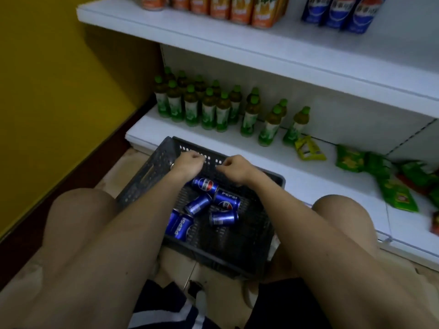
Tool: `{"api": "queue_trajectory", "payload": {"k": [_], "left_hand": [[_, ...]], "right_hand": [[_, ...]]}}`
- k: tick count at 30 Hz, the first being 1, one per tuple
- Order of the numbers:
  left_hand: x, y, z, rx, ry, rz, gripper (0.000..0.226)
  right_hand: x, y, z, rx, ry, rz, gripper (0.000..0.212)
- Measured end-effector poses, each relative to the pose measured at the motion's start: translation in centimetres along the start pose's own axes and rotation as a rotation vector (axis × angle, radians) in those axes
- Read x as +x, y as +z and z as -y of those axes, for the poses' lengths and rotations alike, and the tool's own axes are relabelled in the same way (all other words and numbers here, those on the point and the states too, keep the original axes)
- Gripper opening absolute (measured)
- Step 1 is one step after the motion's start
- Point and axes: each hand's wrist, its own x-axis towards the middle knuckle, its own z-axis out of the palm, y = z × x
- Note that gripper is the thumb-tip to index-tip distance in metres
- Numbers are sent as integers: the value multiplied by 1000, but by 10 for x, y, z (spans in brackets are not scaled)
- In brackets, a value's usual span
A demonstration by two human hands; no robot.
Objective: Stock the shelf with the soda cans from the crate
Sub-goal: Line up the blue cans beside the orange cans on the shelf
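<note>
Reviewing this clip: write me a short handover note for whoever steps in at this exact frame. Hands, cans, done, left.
Left hand: loosely closed above the far end of the crate, holding nothing visible.
Right hand: the same, beside it, empty as far as can be seen.
Soda cans: about six blue ones lie on their sides in the crate, which sits on the floor between the knees.
Done: blue cans already stand on the upper shelf, right of the orange cans.
Left: lift out every can in the crate and stand it on the shelf.
</note>
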Motion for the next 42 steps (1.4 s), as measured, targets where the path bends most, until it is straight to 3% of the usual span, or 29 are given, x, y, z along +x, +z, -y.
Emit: {"api": "queue_trajectory", "payload": {"k": [10, 15, 19, 24, 26, 33, 35, 38, 42], "left_hand": [[51, 43, 147, 127, -330, 113, 24], [77, 74, 203, 252, -425, 191, 30], [91, 83, 246, 302, -508, 215, 27], [101, 92, 254, 410, -497, 208, 36], [102, 93, 252, 428, -489, 198, 36], [86, 84, 238, 443, -439, 268, 36], [79, 77, 226, 431, -417, 260, 34], [71, 67, 200, 420, -363, 216, 33], [54, 53, 148, 392, -216, 159, 20]], "right_hand": [[64, 172, -87, 234, 286, 264, 20], [97, 253, -117, 457, 474, 246, 46], [141, 343, -160, 496, 561, 236, 84], [142, 322, -121, 513, 719, 168, 80], [143, 322, -121, 522, 702, 148, 76], [118, 293, -131, 565, 612, 130, 117], [110, 283, -135, 565, 545, 119, 120], [96, 249, -130, 593, 441, 147, 71], [63, 180, -101, 692, 335, 152, 48]]}}
